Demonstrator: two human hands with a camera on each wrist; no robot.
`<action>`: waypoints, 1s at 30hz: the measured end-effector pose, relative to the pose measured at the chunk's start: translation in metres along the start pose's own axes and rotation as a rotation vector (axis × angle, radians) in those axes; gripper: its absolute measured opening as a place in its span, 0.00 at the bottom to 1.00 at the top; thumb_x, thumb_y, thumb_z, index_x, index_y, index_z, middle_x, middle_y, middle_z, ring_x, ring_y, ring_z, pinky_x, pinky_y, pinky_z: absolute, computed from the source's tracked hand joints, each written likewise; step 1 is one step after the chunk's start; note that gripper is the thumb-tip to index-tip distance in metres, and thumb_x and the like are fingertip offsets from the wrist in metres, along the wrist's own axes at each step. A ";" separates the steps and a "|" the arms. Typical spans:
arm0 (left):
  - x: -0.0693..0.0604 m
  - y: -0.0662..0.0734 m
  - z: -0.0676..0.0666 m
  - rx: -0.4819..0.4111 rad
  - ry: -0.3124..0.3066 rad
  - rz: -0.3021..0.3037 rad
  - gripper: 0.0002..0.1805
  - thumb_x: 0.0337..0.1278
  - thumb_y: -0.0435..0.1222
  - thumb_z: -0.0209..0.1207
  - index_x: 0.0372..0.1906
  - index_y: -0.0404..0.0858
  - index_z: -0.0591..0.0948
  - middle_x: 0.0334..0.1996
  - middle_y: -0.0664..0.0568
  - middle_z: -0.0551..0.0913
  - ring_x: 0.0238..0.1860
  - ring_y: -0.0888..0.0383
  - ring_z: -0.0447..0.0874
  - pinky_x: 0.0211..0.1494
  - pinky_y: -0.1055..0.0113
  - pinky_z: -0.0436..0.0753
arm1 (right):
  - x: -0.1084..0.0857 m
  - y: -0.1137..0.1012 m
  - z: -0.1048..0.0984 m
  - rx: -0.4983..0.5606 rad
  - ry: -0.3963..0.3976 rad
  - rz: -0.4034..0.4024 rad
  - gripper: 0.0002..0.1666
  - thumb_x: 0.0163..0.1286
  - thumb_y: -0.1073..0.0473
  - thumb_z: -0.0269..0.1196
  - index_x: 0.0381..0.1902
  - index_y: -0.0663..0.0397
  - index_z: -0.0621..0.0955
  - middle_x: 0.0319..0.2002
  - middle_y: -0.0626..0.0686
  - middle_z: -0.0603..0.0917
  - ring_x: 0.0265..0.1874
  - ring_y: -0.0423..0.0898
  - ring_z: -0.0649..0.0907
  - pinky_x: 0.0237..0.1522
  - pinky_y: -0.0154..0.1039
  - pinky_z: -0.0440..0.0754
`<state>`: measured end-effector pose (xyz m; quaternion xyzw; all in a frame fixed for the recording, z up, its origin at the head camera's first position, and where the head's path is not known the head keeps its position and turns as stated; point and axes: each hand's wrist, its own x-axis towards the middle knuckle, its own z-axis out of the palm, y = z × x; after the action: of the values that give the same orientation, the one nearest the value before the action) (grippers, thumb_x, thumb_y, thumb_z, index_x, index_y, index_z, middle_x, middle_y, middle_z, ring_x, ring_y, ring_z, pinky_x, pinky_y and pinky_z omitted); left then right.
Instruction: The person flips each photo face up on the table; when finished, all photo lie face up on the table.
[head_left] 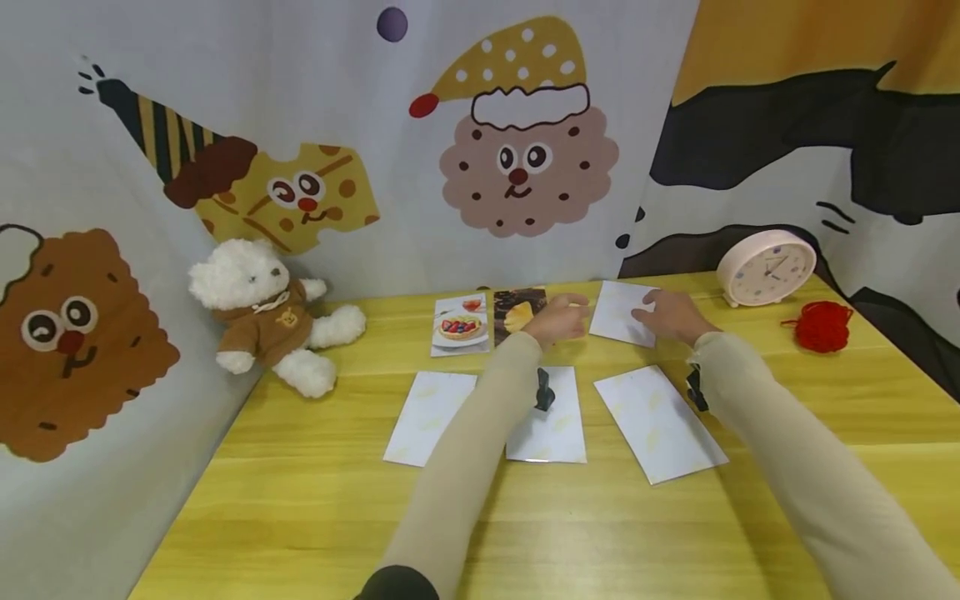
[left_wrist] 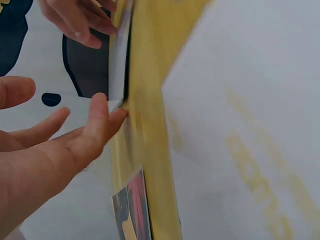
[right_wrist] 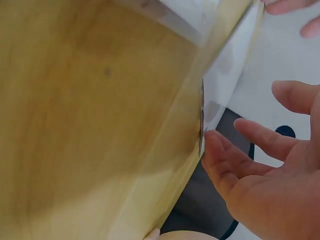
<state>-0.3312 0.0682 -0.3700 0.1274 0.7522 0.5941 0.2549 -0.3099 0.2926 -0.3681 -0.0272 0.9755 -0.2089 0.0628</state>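
A white card (head_left: 621,312) lies blank side up in the back row, between my two hands. My left hand (head_left: 558,318) is at its left edge, fingers spread and a fingertip by the card's corner in the left wrist view. On the other side, my right hand (head_left: 675,317) has its fingertips at the card's edge (right_wrist: 202,117), thumb held apart. Left of it are a picture card with a berry tart (head_left: 460,327) and a dark card with yellow food (head_left: 517,310), the latter partly hidden by my left hand.
Three more white cards, left (head_left: 429,417), middle (head_left: 551,425) and right (head_left: 660,425), form a front row. A white teddy bear (head_left: 270,312) sits at the back left. A pink clock (head_left: 768,268) and red yarn ball (head_left: 822,326) stand at the back right, before a cartoon curtain (head_left: 420,192).
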 end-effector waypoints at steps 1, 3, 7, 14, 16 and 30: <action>0.001 0.001 0.002 -0.010 -0.001 0.001 0.26 0.75 0.37 0.48 0.73 0.35 0.66 0.72 0.40 0.69 0.72 0.41 0.70 0.74 0.54 0.73 | 0.000 0.000 0.001 -0.004 0.001 0.005 0.35 0.77 0.49 0.50 0.65 0.78 0.69 0.62 0.77 0.74 0.63 0.73 0.72 0.68 0.66 0.70; 0.002 0.003 0.004 -0.027 -0.005 0.000 0.25 0.76 0.37 0.47 0.72 0.34 0.66 0.72 0.40 0.69 0.73 0.41 0.69 0.74 0.54 0.73 | 0.000 -0.002 0.003 -0.012 0.005 0.012 0.36 0.77 0.49 0.50 0.66 0.78 0.68 0.63 0.77 0.73 0.64 0.73 0.71 0.69 0.66 0.69; 0.003 0.002 0.006 -0.072 0.000 0.004 0.25 0.75 0.35 0.46 0.72 0.31 0.66 0.71 0.39 0.69 0.72 0.41 0.69 0.73 0.52 0.74 | 0.002 -0.006 0.010 0.015 0.001 0.063 0.36 0.77 0.49 0.50 0.68 0.75 0.66 0.66 0.76 0.70 0.66 0.72 0.68 0.71 0.66 0.66; 0.010 -0.005 0.004 -0.202 0.089 0.017 0.26 0.70 0.26 0.45 0.71 0.27 0.66 0.67 0.34 0.73 0.55 0.47 0.80 0.69 0.55 0.79 | 0.003 -0.019 0.018 0.087 -0.020 0.118 0.39 0.79 0.45 0.46 0.74 0.71 0.59 0.72 0.74 0.62 0.72 0.72 0.61 0.76 0.65 0.58; 0.010 -0.004 0.001 -0.226 0.094 0.024 0.27 0.71 0.26 0.45 0.72 0.27 0.65 0.65 0.33 0.75 0.53 0.48 0.81 0.69 0.55 0.79 | 0.003 -0.025 0.019 0.103 -0.020 0.106 0.41 0.80 0.43 0.41 0.76 0.69 0.55 0.74 0.74 0.59 0.74 0.72 0.59 0.77 0.65 0.55; 0.002 0.005 -0.004 -0.204 0.054 0.081 0.26 0.72 0.31 0.51 0.73 0.38 0.69 0.62 0.39 0.81 0.61 0.47 0.81 0.70 0.50 0.77 | -0.001 -0.053 0.017 0.197 0.011 -0.076 0.36 0.82 0.45 0.38 0.81 0.53 0.51 0.72 0.73 0.66 0.68 0.70 0.71 0.70 0.66 0.68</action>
<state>-0.3354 0.0676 -0.3647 0.1151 0.6888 0.6805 0.2220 -0.3055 0.2375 -0.3621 -0.0567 0.9489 -0.3062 0.0519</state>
